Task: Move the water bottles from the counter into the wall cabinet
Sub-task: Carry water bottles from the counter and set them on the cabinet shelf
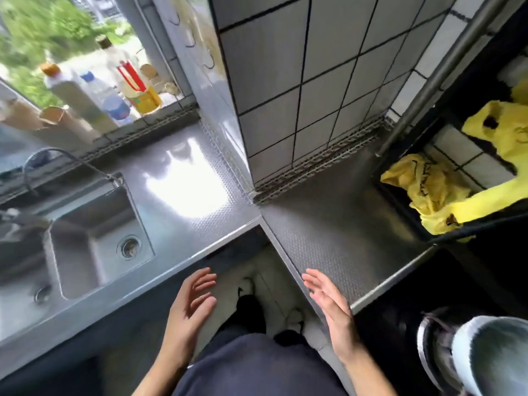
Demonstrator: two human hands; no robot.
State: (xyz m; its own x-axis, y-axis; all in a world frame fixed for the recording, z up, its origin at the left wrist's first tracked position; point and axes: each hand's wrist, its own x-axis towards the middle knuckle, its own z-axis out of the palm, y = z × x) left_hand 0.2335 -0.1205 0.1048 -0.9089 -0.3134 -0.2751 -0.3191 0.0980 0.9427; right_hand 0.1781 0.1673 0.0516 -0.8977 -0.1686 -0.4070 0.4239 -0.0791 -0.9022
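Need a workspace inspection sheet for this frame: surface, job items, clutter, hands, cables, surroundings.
Surface: steel counter, wrapping round a tiled corner; sink set in it on the left.
Job's things: one clear blue-capped bottle stands on the window sill, not on the counter; wall cabinet not in view.
Clutter: orange-capped bottle and red-handled jug beside it on the sill; yellow bags at the right.
Hands: left hand and right hand both open, holding nothing, in front of the counter corner.
Cables: nothing seen.
Surroundings: tap over the sink, tiled wall, window with greenery outside.
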